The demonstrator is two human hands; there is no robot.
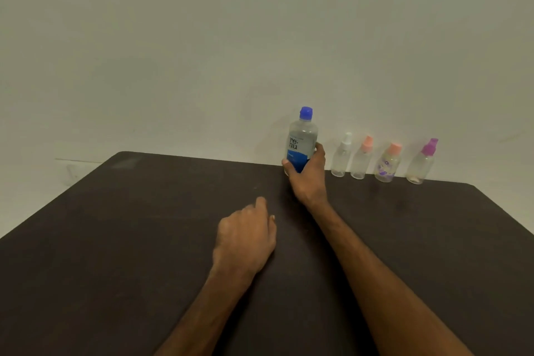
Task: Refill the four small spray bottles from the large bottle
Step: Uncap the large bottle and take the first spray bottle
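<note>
Gripping the clear, blue-capped large bottle (pixel 302 140) is the right hand (pixel 308 180); left hand (pixel 245 237) rests loosely curled.

My right arm stretches forward; my right grip (pixel 306 173) wraps the large bottle (pixel 302 139), thumb on its left side. My left grip (pixel 245 237) lies nearer, knuckles up, fingers loosely curled.

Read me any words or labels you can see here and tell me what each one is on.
"re·" over "nu": large bottle, upper label, gripped by the right hand.
Small print on its blue band: too blurred to read.
Flowered spray bottle: purple pattern only, no words.
Other three spray bottles: no text visible.
</note>
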